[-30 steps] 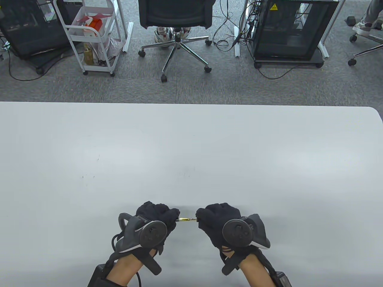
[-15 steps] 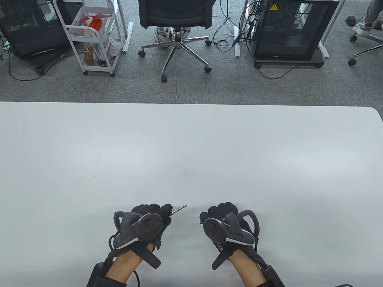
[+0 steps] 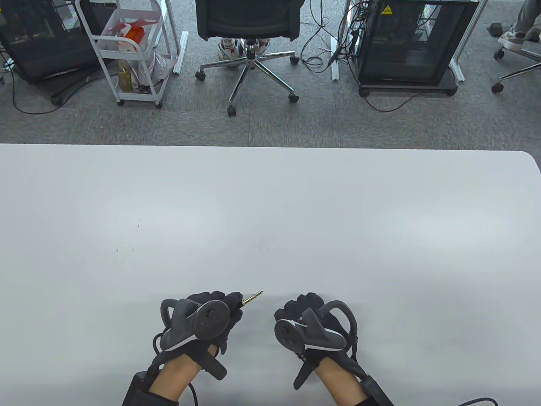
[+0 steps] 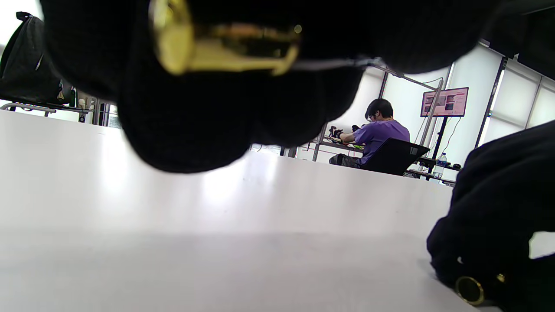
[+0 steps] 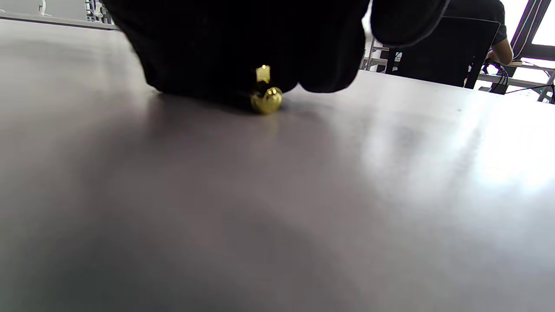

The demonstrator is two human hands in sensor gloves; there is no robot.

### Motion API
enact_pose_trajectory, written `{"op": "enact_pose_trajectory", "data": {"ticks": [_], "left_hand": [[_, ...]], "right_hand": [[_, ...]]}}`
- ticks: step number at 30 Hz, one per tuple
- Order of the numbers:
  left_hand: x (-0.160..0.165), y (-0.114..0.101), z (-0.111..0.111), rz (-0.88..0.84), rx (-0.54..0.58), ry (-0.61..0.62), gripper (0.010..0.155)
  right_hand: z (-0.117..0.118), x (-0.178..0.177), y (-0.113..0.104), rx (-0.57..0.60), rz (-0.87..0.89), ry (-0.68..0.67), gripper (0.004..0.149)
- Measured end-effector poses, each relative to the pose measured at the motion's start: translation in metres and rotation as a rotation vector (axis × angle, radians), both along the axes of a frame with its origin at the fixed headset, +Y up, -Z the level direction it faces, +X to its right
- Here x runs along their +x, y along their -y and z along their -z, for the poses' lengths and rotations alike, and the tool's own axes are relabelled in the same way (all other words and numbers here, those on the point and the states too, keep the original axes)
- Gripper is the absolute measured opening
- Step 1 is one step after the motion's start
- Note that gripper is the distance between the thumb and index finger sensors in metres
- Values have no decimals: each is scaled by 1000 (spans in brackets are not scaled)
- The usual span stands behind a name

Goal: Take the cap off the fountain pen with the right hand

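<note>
My left hand grips the fountain pen; its bare gold nib sticks out up and to the right. The pen's gold parts show inside the gloved fingers in the left wrist view. My right hand is closed around the pen cap, a short gap to the right of the nib. The cap's gold end shows under the fingers and touches the table in the right wrist view. Its gold ring shows in the left wrist view. The cap is hidden in the table view.
The white table stretches far ahead of both hands. Beyond its far edge are an office chair, a white cart and black cabinets on the floor.
The cap came off the nib and the hands drew apart. My left hand tilted the nib up and right. My right hand turned, shifted left and lowered to the table.
</note>
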State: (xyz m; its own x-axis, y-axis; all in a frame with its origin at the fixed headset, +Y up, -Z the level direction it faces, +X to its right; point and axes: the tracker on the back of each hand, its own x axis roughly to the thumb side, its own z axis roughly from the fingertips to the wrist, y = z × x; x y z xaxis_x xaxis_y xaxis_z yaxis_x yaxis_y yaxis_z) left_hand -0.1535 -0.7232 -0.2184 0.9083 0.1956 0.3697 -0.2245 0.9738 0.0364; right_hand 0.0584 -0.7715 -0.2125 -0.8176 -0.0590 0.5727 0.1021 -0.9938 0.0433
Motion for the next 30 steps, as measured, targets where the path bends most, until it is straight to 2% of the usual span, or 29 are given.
{"op": "enact_pose_trajectory", "data": {"ticks": [7,12,21,24,30], "left_hand": [[0,1,-1,14,-8,7,50],[0,4,-1,27,-21,10,49],[3,6,-3,14,-39,-12,49],[11,9,-1,31,-69,2,49],[50,21,10,210,-130,51,49]], "right_hand": [[1,6,-5,-31,14,10,54],[4,19,-21,-39,107,35,60],[9,78,-48,37,310,216,59],[11,96,-49,27,357,275,58],[15,110,-44,-31,406,318,56]]}}
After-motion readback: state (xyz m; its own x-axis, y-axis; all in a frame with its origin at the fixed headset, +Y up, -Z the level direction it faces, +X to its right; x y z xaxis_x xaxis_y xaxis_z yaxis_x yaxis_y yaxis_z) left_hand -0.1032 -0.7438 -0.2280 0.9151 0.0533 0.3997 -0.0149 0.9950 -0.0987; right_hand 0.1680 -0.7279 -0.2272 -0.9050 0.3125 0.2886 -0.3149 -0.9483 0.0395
